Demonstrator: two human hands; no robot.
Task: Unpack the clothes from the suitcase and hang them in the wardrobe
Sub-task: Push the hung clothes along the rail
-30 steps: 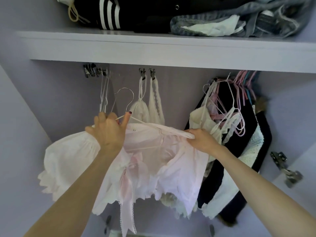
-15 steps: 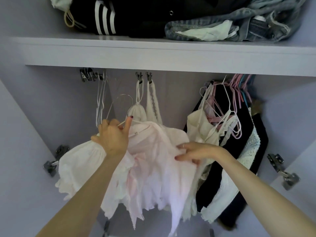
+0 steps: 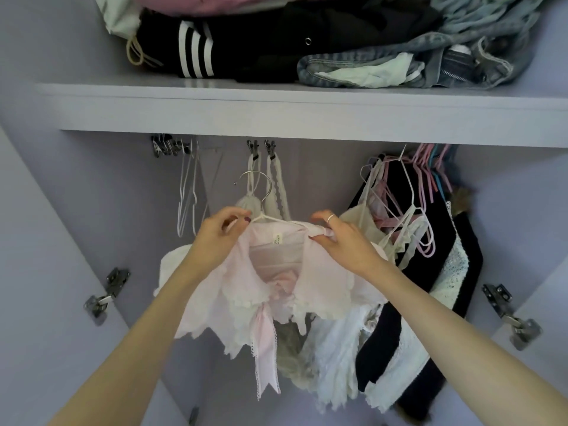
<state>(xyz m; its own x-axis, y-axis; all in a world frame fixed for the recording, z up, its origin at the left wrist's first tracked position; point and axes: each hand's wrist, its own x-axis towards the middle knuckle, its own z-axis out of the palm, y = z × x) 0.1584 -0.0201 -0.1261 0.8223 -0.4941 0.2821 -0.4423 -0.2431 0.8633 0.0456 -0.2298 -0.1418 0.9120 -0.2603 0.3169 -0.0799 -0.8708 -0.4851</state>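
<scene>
A pale pink blouse [image 3: 270,281] with a lace collar and a ribbon bow sits on a white hanger [image 3: 261,198] with a metal hook, held below the wardrobe rail. My left hand [image 3: 215,235] grips the blouse's left shoulder and the hanger near the hook. My right hand [image 3: 341,241] pinches the blouse's right shoulder over the hanger's arm. The hook hangs free, just under the rail. No suitcase is in view.
Two white tops hang from clips [image 3: 261,149] behind the blouse. Empty wire hangers [image 3: 187,192] hang at left. Dark and white clothes on pink hangers [image 3: 430,229] crowd the right. The shelf [image 3: 92,106] above holds folded jeans and black clothes. Door hinges [image 3: 107,293] flank the opening.
The blouse now sits spread on the hanger with its collar facing me. My right hand rose from the blouse's front to its right shoulder. The view tilted upward.
</scene>
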